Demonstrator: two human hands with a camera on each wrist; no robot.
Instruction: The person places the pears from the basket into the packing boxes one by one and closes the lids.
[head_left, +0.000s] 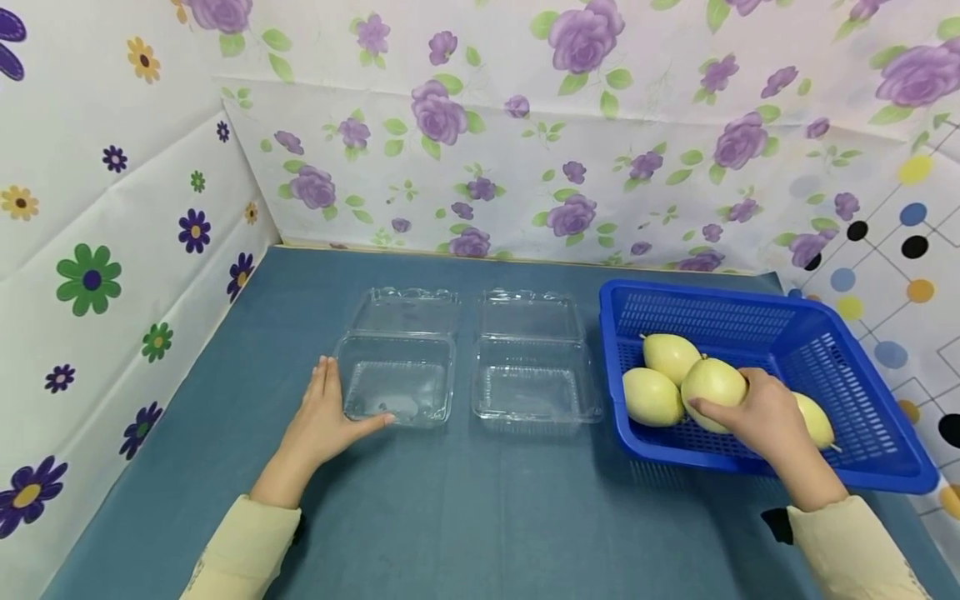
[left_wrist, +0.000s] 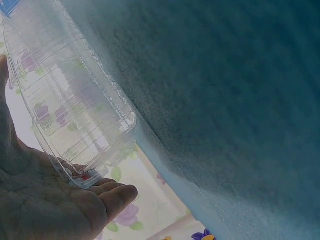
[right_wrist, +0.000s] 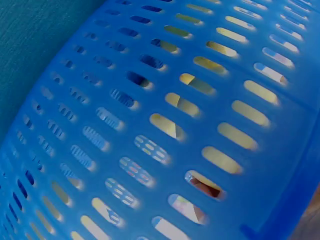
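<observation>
My right hand [head_left: 768, 417] grips a pale yellow pear [head_left: 711, 387], thumb on its near side, inside the blue basket [head_left: 877, 478]. Beside it lie two more pears, a rear pear [head_left: 671, 357] and a left pear [head_left: 651, 398]; another pear [head_left: 814, 421] shows partly behind the wrist. At the near left corner of a clear plastic clamshell box [head_left: 397, 379], my left hand [head_left: 318, 429] has its fingers straight along the side and its thumb at the front rim. The left wrist view shows that open palm [left_wrist: 55, 200] beside the box. In the right wrist view, the basket's slotted wall [right_wrist: 280, 150] hides the right hand's grasp.
A second clear clamshell box [head_left: 536, 379] stands between the first box and the basket, its lid folded back like the other's. All stand on a blue-grey tabletop [head_left: 480, 517]. Flower-patterned sheets [head_left: 495, 167] rise behind and at the left; a dotted sheet [head_left: 892, 317] borders the right.
</observation>
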